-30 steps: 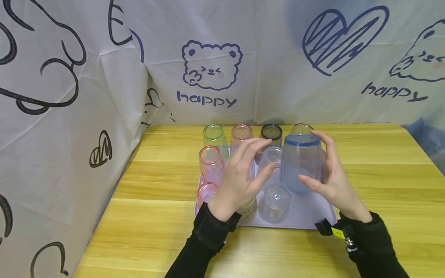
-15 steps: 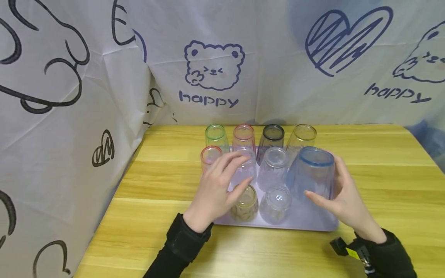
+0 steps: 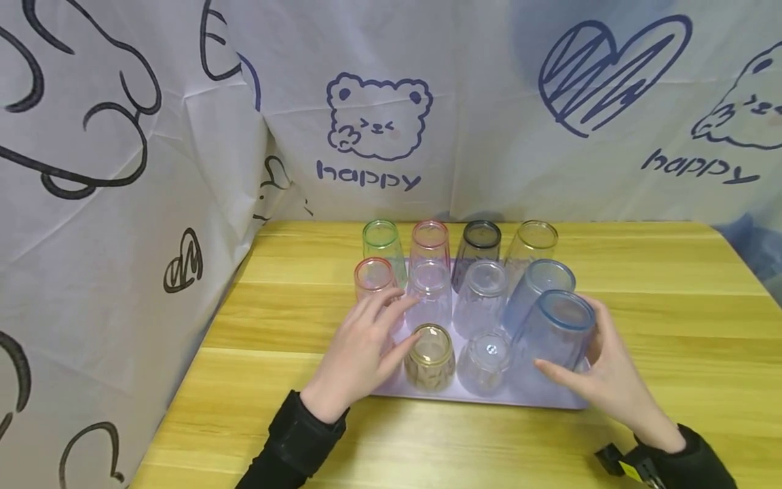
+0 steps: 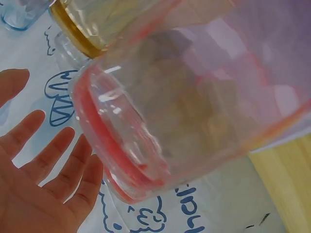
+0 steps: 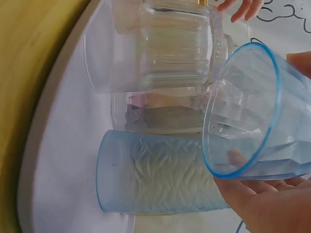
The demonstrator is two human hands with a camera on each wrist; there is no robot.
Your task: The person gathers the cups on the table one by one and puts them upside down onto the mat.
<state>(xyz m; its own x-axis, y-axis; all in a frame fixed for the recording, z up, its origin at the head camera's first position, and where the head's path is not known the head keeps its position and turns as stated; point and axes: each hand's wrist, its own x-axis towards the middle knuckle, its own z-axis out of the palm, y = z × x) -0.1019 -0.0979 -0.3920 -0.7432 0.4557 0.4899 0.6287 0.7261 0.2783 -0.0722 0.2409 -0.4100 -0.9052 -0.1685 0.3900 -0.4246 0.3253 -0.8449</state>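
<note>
My right hand (image 3: 611, 373) grips a blue glass (image 3: 552, 343), mouth down and slightly tilted, over the front right of a lilac tray (image 3: 476, 399). In the right wrist view the held glass (image 5: 243, 111) has its blue rim off the tray, while another blue glass (image 5: 160, 170) stands on it. My left hand (image 3: 360, 346), fingers spread and holding nothing, hovers over the tray's front left. An amber glass (image 3: 430, 360) stands beside its thumb. A red-rimmed glass (image 4: 160, 111) fills much of the left wrist view, close to the fingertips.
Behind stand upturned glasses: green (image 3: 381, 244), pink (image 3: 430, 244), black (image 3: 479, 251) and yellowish (image 3: 531, 248). Clear glasses (image 3: 482, 299) stand mid-tray, with a short clear one (image 3: 485, 363) in front. A printed cloth (image 3: 476, 136) hangs behind the wooden table (image 3: 672, 326).
My right hand has brought the blue glass toward me and slightly right, uncovering the other blue glass behind. My left hand has drawn back leftward, revealing the amber glass.
</note>
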